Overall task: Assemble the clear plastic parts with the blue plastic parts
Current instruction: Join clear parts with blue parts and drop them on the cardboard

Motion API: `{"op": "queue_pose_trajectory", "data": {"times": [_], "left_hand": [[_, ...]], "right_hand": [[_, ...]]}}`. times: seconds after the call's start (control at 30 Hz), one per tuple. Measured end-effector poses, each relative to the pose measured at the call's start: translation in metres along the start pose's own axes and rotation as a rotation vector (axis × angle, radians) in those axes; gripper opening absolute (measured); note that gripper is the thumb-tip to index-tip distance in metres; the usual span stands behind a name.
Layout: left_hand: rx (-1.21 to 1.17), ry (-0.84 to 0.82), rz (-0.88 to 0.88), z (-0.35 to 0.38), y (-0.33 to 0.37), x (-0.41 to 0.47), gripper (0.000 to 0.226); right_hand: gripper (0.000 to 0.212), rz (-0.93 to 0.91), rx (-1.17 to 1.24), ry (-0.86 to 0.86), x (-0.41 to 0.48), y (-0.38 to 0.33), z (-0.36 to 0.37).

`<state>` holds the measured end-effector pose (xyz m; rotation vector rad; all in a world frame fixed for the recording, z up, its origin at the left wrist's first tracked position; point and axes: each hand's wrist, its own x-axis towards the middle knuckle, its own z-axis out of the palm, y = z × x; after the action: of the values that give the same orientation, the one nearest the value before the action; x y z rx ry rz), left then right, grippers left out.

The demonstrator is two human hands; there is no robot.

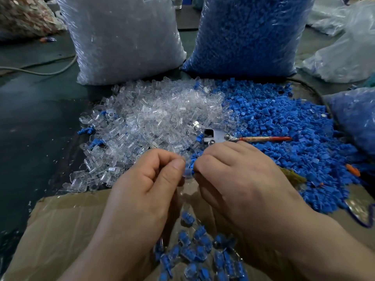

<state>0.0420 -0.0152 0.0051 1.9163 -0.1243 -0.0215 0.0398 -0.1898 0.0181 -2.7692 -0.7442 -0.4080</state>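
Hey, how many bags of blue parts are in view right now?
2. The tall bag stands upright behind the blue pile. The side bag lies at the pile's right edge, partly cut off by the frame. Others may be out of view.

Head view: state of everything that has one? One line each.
left hand, pinching held piece
right hand, pinching the same piece
held piece, between both hands' fingertips, mostly hidden
clear parts pile, loose
blue parts pile, loose, beside the clear pile
clear-parts bag, upright, full
blue-parts bag, upright, full
red-handled tool, lying on the piles, untouched
assembled pieces, heaped in cardboard box
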Motion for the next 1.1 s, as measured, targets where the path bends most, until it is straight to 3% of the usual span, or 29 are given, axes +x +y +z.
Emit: {"op": "queue_pose_trajectory", "data": {"times": [0.1, 0.2, 0.27, 0.33, 0.37, 0.4, 0.43, 0.57, 0.63, 0.7, 0.8, 0.93, 1.0, 1.1], "left_hand": [[0.087, -0.107, -0.058, -0.003, -0.003, 0.003, 0.057], [-0.024, -0.146, -0.029, -0.005, -0.004, 0.004, 0.052], [0.007, -0.151, 0.136, -0.007, -0.003, 0.004, 0.038], [0.091, -0.185, 0.298, -0.008, -0.002, 0.003, 0.023], [0.117, -0.215, 0.338, -0.009, -0.002, 0.003, 0.019], [0.154, -0.248, 0.357, -0.011, 0.0, 0.003, 0.018], [0.199, -0.268, 0.355, -0.014, 0.0, 0.004, 0.017], [0.476, -0.25, 0.226, -0.024, -0.005, 0.011, 0.013], [0.644, -0.258, 0.256, -0.023, -0.009, 0.012, 0.019], [0.714, -0.282, 0.323, -0.018, -0.01, 0.01, 0.028], [0.719, -0.338, 0.347, -0.01, -0.006, 0.006, 0.024], [0.674, -0.099, 0.225, -0.014, -0.006, 0.008, 0.028], [0.767, 0.001, 0.22, -0.016, -0.007, 0.011, 0.038], [0.955, -0.043, 0.235, -0.009, -0.011, 0.013, 0.062]], "right_hand": [[0.025, -0.037, 0.036, 0.053, 0.002, -0.005, -0.001], [0.026, 0.038, 0.146, 0.038, 0.001, -0.011, -0.003], [0.027, 0.273, 0.439, -0.064, 0.0, -0.017, -0.005], [0.023, 0.555, 1.014, -0.219, 0.0, -0.019, -0.009], [0.02, 0.647, 1.163, -0.287, 0.0, -0.017, -0.013], [0.02, 0.659, 1.164, -0.349, -0.001, -0.015, -0.017], [0.024, 0.642, 1.066, -0.387, -0.001, -0.012, -0.018], [0.04, 0.419, 0.251, -0.325, -0.005, -0.002, -0.012], [0.038, 0.388, 0.032, -0.284, -0.007, 0.0, -0.009], [0.037, 0.375, -0.05, -0.264, -0.007, 0.0, -0.002], [0.047, 0.339, -0.099, -0.209, -0.002, 0.0, 0.011], [0.046, 0.292, -0.122, -0.16, 0.009, 0.003, 0.024], [0.038, 0.259, -0.102, -0.167, 0.011, 0.005, 0.028], [0.024, 0.222, -0.049, -0.157, 0.011, 0.007, 0.031]]}}
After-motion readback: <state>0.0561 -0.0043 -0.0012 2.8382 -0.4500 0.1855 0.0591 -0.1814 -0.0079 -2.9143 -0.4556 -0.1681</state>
